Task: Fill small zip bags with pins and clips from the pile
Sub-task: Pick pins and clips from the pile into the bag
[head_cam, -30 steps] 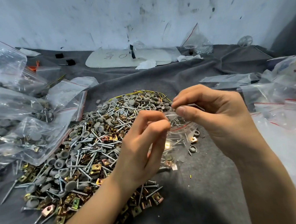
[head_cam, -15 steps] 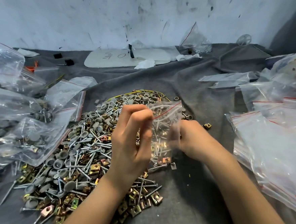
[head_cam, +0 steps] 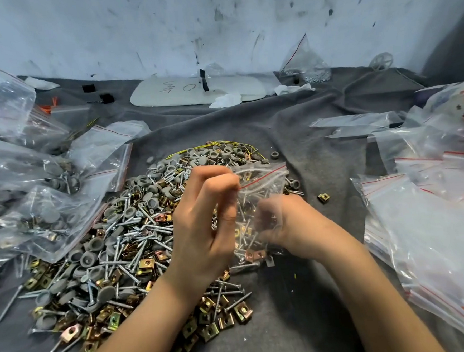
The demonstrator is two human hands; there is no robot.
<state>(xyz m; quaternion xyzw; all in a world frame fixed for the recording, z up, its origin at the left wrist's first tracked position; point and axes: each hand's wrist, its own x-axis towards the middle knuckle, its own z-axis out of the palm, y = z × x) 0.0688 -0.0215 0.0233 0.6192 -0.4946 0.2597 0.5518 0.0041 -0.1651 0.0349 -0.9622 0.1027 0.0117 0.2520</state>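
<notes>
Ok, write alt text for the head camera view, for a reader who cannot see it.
A person's left hand pinches the red-striped top of a small zip bag part-filled with screws and clips, while the blurred right hand sits against its lower half. A pile of screws, grey caps and brass clips covers the grey cloth beside them.

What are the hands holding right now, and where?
The left hand pinches the small zip bag at its red-lined top edge; right hand, blurred behind the bag's lower part, grip unclear.

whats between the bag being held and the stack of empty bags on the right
Head view: one loose brass clip on grey cloth, plus the right hand at the zip bag.
</notes>
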